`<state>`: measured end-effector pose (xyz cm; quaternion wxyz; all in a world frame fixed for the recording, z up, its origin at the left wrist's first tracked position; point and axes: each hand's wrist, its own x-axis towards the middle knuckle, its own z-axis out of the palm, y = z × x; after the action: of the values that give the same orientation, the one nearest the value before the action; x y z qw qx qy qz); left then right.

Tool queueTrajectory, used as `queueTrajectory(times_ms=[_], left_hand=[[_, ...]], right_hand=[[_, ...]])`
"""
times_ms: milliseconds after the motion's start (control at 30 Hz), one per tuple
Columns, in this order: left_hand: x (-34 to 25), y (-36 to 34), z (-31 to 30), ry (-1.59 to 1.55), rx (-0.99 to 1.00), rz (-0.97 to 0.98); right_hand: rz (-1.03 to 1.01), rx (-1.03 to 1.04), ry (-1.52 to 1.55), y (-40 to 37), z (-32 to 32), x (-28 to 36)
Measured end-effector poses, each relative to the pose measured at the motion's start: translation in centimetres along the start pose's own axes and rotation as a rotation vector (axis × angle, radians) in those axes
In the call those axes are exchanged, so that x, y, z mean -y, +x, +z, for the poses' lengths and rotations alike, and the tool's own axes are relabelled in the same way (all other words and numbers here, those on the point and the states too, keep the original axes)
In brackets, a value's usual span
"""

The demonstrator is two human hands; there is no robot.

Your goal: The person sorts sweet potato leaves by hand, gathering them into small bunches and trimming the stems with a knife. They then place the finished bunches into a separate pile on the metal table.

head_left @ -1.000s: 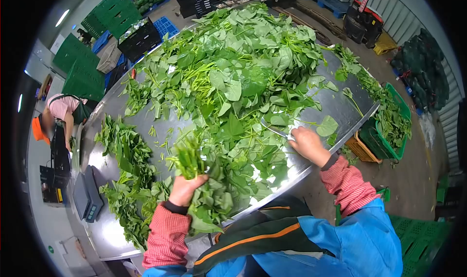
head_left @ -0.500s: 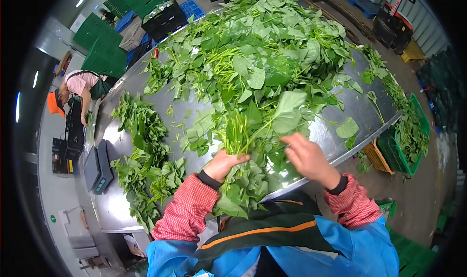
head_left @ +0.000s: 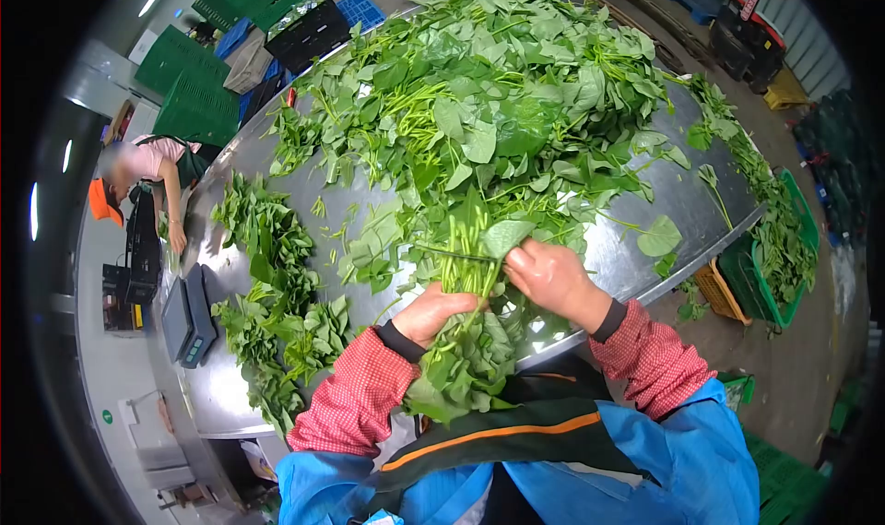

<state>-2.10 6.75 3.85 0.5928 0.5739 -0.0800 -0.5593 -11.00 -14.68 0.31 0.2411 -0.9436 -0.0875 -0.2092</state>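
My left hand [head_left: 435, 313] is closed around a bunch of leafy green stems [head_left: 466, 262]. Stem ends point away from me, and the leaves hang toward my apron over the table's near edge. At the right side of the bunch my right hand [head_left: 553, 281] is closed, its fingertips close to a broad leaf [head_left: 507, 237]. A thin dark strip [head_left: 461, 254] crosses the stems and runs to my right fingers; I cannot tell what it is. Just beyond lies a large heap of leafy greens [head_left: 516, 92] on the metal table [head_left: 350, 202].
A row of greens [head_left: 277, 276] lies on the left, beside a scale [head_left: 189, 318]. At the far left a person in an orange cap [head_left: 106, 202] bends over the table. A green crate [head_left: 784, 285] with greens stands off the right edge; a pallet jack [head_left: 751, 36] is behind.
My right hand has moved left to the bunch. The dark strip now shows across the stems. My left hand keeps its hold, and the person on the left has reached further forward.
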Motion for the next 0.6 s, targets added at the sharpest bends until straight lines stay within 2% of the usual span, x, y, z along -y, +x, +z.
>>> queueTrajectory(times_ms=[100, 200, 233, 300, 333, 367, 433, 533, 600], left_hand=[[-0.1, 0.1, 0.1, 0.135, -0.048, 0.027], [-3.4, -2.1, 0.3, 0.328, -0.104, 0.2], [-3.7, -2.0, -1.1, 0.413, -0.138, 0.113], [-2.3, -0.4, -2.3, 0.761, -0.289, 0.257], [-1.0, 0.5, -2.9, 1.026, -0.419, 0.212], [-1.4, 0.7, -2.0, 1.232, -0.483, 0.19], [-2.7, 0.5, 0.5, 1.448, -0.563, 0.138], [-3.5, 0.1, 1.2, 1.556, -0.62, 0.321], [-4.3, -0.8, 0.6, 1.625, -0.696, 0.482]], right_hand=[[-0.009, -0.036, 0.008, -3.0, 1.8, -3.2], [0.225, 0.081, -0.087, -6.9, 1.2, -6.7], [0.206, 0.017, -0.079, -5.6, 0.4, -6.2], [0.188, -0.088, -0.042, -3.7, -1.4, -3.7], [-0.041, -0.124, -0.133, -2.0, -2.0, -2.7], [0.003, -0.101, -0.133, -0.8, -2.3, -1.1], [-0.057, -0.105, -0.055, 1.4, -2.9, 1.3], [0.032, 0.034, -0.109, 1.8, -1.6, 0.9], [0.136, 0.074, -0.161, -1.8, 0.4, -3.4]])
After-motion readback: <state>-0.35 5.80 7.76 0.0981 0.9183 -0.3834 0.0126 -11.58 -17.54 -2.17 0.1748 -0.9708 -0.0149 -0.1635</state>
